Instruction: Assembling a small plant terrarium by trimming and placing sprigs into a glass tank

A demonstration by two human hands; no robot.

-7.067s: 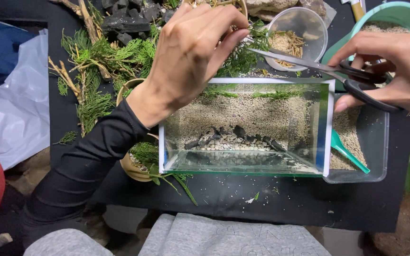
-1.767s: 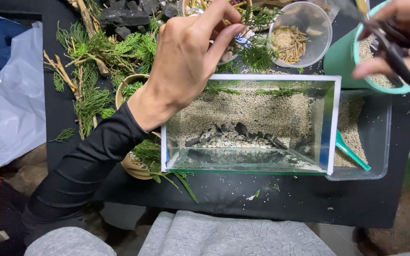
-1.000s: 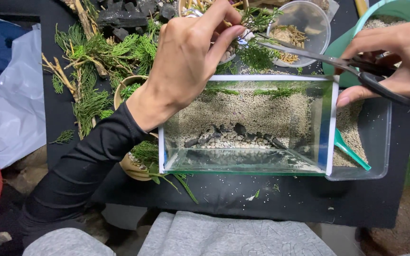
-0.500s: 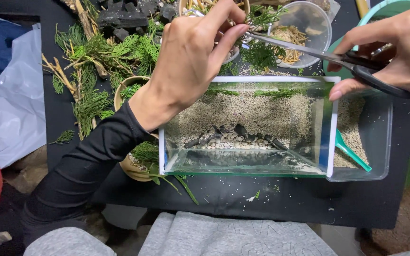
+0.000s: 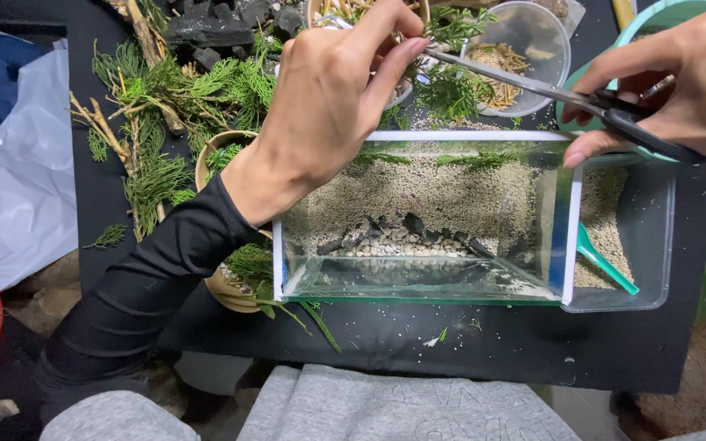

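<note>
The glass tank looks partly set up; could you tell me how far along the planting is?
Done: the tank holds sloped sand, a row of dark stones and some green along the back. In hand: the left hand pinches a sprig while the right hand brings scissors to it. Left: most sand is bare, and cuttings lie outside.

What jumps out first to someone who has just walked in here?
A glass tank at the centre, floored with sand and a band of dark stones. Above its back edge, the left hand pinches a green sprig while the right hand brings long scissors to it. Cut greenery lies at left.
</note>
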